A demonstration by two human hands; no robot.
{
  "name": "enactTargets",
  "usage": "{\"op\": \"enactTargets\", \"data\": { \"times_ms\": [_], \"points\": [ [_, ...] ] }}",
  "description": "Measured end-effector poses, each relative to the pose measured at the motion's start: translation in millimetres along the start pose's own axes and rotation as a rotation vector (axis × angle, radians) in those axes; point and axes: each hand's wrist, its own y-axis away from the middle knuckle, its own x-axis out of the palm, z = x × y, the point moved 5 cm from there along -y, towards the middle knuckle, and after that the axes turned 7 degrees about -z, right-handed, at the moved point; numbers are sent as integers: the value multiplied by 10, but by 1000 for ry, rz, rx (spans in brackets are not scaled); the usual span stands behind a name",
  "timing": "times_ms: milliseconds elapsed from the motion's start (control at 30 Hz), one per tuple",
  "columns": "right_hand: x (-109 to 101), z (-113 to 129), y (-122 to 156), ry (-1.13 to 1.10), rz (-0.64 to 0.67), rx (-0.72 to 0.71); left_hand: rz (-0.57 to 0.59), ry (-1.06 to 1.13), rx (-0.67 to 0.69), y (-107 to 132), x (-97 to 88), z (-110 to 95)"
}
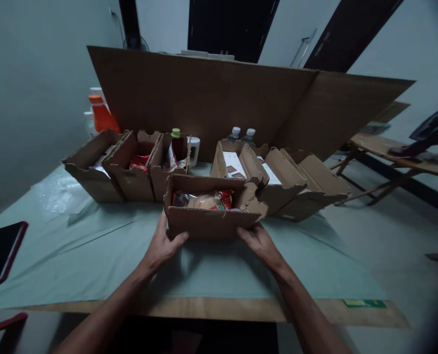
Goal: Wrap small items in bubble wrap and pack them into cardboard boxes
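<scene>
A cardboard box (204,223) with an open top sits crosswise between my two hands, near the middle of the table. Inside it lie shiny snack packets (207,201), one with red and green print. My left hand (163,245) grips the box's left end, thumb along the near face and fingers behind the side. At the lower right corner, my right hand (259,241) holds the box with its thumb on the front; its other fingers are partly hidden. Whether the box's bottom touches the cloth I cannot tell.
Several open cardboard boxes stand behind, in a left group (133,184) and a right group (285,196). A large cardboard panel (204,93) rises at the back. An orange bottle (102,115) and white mug (194,150) stand there. A dark phone (1,253) lies left. A wooden stool (388,147) is right.
</scene>
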Motion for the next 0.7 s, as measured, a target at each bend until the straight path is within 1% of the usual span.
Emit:
{"op": "enactTargets", "data": {
  "times_ms": [67,100,133,167,200,267,300,333,367,400,433,467,500,567,600,633,667,700],
  "points": [
    [110,-42,77,-52,-39,40,2,97,-27,39,89,-62],
    [123,-49,175,-47,-61,63,-7,125,-37,114,83,-76],
    [120,-43,308,-28,-79,81,-18,124,-45,231,37,-68],
    [121,-20,467,-6,-81,91,-32,101,-61,388,-50,-32],
    [135,21,636,14,-68,89,-53,59,-86,574,-179,29],
    [237,171,934,29,3,50,-132,-50,-176,961,-542,189],
    [323,278,1029,25,50,17,-165,-103,-226,1116,-737,252],
    [419,396,1071,18,94,-17,-171,-145,-263,1216,-906,279],
    [509,516,1054,8,126,-46,-215,-174,-282,1249,-1061,260],
    [575,624,982,-4,131,-66,-297,-176,-276,1216,-1184,189],
    [608,710,870,-20,114,-76,-358,-146,-254,1124,-1236,83],
    [602,761,737,-33,80,-73,-371,-89,-231,988,-1206,-38],
    [556,775,607,-44,34,-61,-359,-36,-201,833,-1117,-166],
    [368,696,439,-36,-59,-19,-284,44,-135,563,-831,-394],
    [240,621,425,-19,-106,3,-215,83,-97,487,-668,-482],
    [102,539,462,1,-159,26,-166,110,-65,467,-533,-542],
    [-24,462,545,21,-210,47,-103,127,-47,499,-422,-569],
    [-118,403,662,34,-254,65,-55,137,-49,574,-356,-557]
  ]
}}
